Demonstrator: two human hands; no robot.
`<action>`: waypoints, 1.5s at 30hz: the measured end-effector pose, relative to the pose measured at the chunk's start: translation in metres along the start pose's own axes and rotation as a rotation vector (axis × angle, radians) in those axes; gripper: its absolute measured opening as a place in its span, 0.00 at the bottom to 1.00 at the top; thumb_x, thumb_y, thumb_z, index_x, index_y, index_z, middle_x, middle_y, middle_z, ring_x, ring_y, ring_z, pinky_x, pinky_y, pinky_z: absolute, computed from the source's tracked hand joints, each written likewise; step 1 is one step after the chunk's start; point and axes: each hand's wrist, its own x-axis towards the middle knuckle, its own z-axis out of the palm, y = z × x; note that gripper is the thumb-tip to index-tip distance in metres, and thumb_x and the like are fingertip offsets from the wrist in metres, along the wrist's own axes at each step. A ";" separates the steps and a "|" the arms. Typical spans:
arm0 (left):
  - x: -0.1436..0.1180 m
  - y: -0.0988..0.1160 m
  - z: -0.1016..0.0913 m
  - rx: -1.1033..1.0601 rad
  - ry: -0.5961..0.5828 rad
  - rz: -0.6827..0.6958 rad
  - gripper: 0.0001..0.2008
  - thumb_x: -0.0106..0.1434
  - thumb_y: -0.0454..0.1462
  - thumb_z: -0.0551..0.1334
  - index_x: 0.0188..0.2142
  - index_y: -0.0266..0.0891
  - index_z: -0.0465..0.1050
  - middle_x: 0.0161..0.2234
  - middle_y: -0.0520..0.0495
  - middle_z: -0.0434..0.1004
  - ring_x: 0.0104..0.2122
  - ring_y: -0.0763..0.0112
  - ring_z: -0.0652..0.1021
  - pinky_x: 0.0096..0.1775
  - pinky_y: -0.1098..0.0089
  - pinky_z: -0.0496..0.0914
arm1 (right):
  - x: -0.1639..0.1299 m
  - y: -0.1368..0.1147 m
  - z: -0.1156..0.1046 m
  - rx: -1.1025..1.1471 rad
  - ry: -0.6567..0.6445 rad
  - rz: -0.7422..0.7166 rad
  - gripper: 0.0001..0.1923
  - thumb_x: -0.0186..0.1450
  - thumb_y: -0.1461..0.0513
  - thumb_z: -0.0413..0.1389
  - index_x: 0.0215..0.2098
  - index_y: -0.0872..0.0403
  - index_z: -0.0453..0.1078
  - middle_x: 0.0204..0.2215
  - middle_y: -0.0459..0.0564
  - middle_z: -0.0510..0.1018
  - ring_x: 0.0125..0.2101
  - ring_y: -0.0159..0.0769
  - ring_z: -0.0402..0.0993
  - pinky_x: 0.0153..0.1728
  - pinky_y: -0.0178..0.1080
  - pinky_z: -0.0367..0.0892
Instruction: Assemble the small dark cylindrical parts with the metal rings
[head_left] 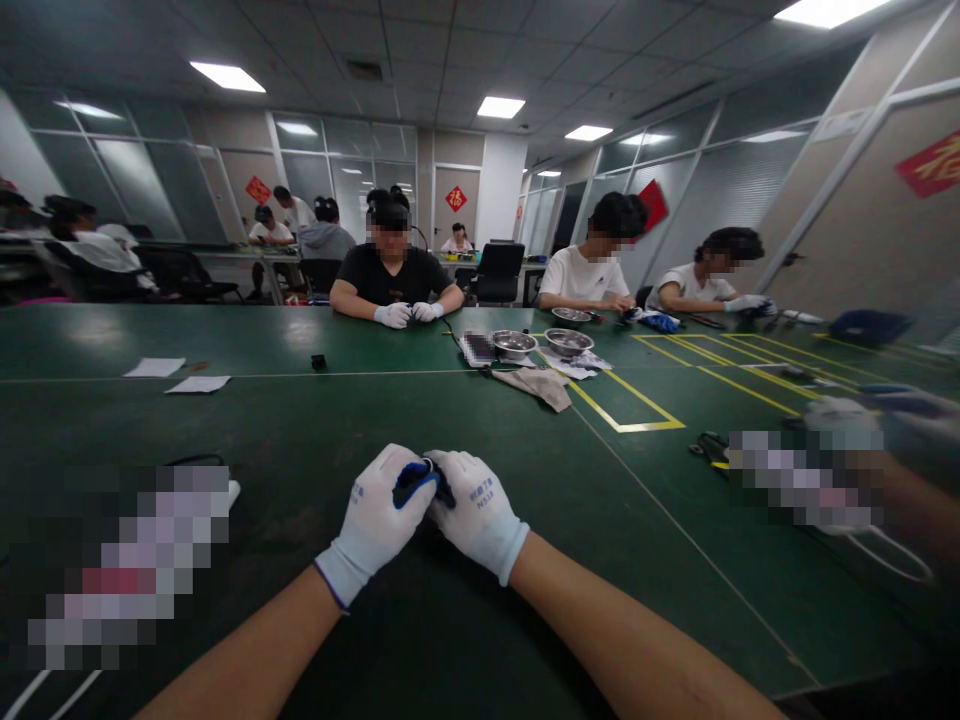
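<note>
My left hand [382, 505] and my right hand [478, 505] meet over the near middle of the green table [300, 560]. Both wear white knit gloves with light blue cuffs. The left glove shows a dark blue palm side. Their fingers are curled inward and their tips come together. A small dark patch shows where the fingertips meet; whether it is an object or the dark glove coating, I cannot make out. The curled fingers hide whatever may be between them.
Blurred-out long items [142, 570] lie left and right. Farther back are paper slips [199, 384], a small black block [319, 361], steel bowls [514, 344], a beige cloth [536, 385] and yellow tape outlines [649, 427]. A co-worker's blurred gloved hand [844, 420] is at right; several people sit around.
</note>
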 end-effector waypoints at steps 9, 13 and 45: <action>-0.005 -0.006 0.008 0.083 -0.005 0.127 0.13 0.66 0.36 0.61 0.50 0.42 0.75 0.51 0.41 0.76 0.50 0.57 0.79 0.52 0.55 0.77 | 0.000 0.010 0.005 0.204 0.170 0.016 0.16 0.66 0.66 0.54 0.52 0.56 0.71 0.45 0.59 0.81 0.46 0.47 0.78 0.50 0.51 0.74; -0.007 -0.010 0.009 0.167 0.032 0.149 0.12 0.65 0.36 0.63 0.48 0.43 0.77 0.55 0.39 0.72 0.54 0.53 0.77 0.54 0.51 0.76 | -0.001 0.011 0.009 0.254 0.188 0.026 0.16 0.65 0.65 0.56 0.52 0.54 0.70 0.45 0.57 0.80 0.45 0.46 0.78 0.49 0.51 0.75; -0.007 -0.009 0.018 0.064 0.051 0.000 0.24 0.64 0.39 0.65 0.59 0.41 0.66 0.51 0.41 0.78 0.51 0.54 0.80 0.54 0.52 0.76 | 0.001 0.021 0.023 0.344 0.190 0.055 0.21 0.61 0.68 0.58 0.53 0.52 0.71 0.47 0.56 0.80 0.49 0.47 0.78 0.55 0.54 0.73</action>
